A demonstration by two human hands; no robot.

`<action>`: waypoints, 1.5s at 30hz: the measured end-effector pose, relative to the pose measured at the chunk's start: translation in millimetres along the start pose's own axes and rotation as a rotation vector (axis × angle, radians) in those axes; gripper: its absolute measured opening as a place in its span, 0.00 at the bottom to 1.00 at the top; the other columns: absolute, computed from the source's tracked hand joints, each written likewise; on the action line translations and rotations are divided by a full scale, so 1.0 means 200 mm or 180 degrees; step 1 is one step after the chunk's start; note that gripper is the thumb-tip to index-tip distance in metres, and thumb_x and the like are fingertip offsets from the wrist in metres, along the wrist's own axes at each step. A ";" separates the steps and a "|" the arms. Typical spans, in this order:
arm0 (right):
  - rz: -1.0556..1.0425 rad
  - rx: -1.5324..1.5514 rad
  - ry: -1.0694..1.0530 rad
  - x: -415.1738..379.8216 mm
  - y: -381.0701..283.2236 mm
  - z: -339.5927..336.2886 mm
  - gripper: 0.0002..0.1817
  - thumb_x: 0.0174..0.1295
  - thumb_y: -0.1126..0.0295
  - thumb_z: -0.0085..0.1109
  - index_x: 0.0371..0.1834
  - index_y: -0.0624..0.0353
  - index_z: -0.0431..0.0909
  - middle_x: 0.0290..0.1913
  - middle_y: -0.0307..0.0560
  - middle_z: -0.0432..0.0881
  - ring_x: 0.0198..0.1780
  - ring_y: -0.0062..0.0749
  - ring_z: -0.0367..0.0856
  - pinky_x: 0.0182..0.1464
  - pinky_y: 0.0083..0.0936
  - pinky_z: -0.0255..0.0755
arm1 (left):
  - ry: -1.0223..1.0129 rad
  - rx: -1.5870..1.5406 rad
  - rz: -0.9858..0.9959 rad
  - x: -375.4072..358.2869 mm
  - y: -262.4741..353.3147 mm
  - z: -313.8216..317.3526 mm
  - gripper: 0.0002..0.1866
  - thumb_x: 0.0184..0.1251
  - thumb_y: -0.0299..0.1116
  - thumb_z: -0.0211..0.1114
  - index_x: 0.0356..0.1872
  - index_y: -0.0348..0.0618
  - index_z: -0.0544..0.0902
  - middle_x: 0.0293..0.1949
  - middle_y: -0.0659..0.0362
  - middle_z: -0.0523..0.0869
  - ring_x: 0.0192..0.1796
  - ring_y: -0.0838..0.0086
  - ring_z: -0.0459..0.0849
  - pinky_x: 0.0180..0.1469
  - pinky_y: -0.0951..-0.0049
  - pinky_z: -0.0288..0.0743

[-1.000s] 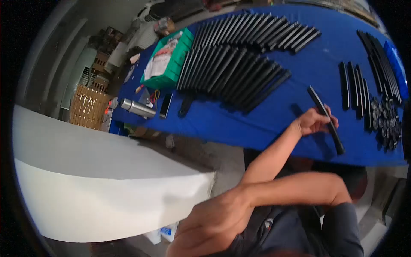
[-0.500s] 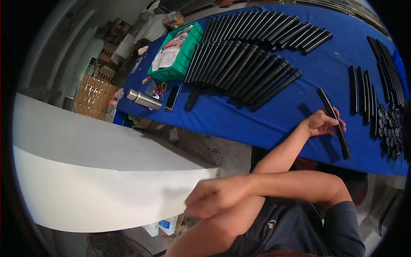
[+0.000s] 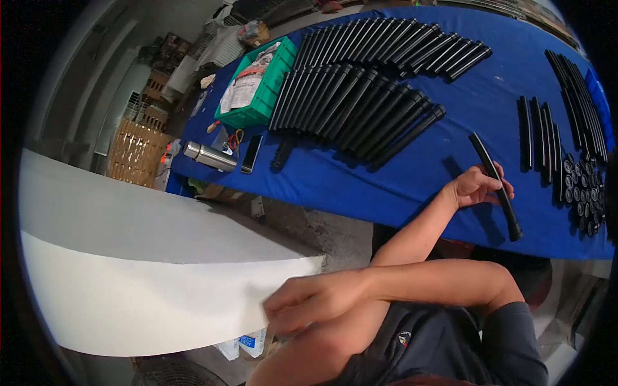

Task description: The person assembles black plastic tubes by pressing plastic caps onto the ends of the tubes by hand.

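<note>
Tube (image 3: 494,183): gripped by one hand (image 3: 477,186) near the worktop's (image 3: 399,180) front edge.
Other hand (image 3: 309,305): touched white board (image 3: 129,257), holding nothing.

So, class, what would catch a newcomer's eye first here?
The long blue table, with rows of black tubes lined up across its far side. Nearer, one hand grips a single black tube at the table's front edge, while the other hand rests at the edge of a big white panel.
</note>
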State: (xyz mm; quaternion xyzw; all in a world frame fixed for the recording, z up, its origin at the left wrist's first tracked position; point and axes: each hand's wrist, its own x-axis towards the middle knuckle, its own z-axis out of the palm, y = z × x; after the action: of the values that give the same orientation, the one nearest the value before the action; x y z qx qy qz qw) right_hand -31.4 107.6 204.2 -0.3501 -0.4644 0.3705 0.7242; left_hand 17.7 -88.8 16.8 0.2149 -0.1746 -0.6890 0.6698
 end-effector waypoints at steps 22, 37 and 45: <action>-0.1684 -0.1806 -0.0288 0.01 -0.08 0.09 0.24 0.80 0.61 0.50 0.61 0.75 0.76 0.58 0.60 0.82 0.58 0.48 0.82 0.64 0.36 0.73 | -0.0004 0.0027 0.0095 0.01 -0.01 0.00 0.14 0.63 0.18 0.65 0.48 0.46 0.79 0.47 0.42 0.90 0.56 0.48 0.89 0.57 0.41 0.86; -0.1053 -0.1804 0.0628 -0.58 0.09 0.24 0.38 0.82 0.48 0.41 0.79 0.74 0.58 0.80 0.70 0.61 0.82 0.59 0.58 0.83 0.53 0.44 | 0.0058 -0.0145 0.0295 -0.02 -0.06 -0.01 0.14 0.63 0.17 0.65 0.47 0.45 0.79 0.48 0.43 0.89 0.56 0.48 0.89 0.58 0.44 0.87; -0.0386 -0.1708 0.0149 -0.25 0.13 0.09 0.38 0.78 0.48 0.48 0.78 0.71 0.58 0.79 0.64 0.60 0.81 0.52 0.54 0.80 0.56 0.45 | 0.0196 0.0193 0.0061 -0.01 -0.07 -0.04 0.18 0.65 0.18 0.65 0.54 0.46 0.75 0.53 0.43 0.87 0.61 0.48 0.86 0.60 0.44 0.83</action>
State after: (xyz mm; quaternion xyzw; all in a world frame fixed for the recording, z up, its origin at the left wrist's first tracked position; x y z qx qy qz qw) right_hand -68.6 80.8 168.0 -0.5095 -0.5492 0.1820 0.6369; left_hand 11.1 -86.5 2.4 0.2544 -0.1767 -0.6700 0.6746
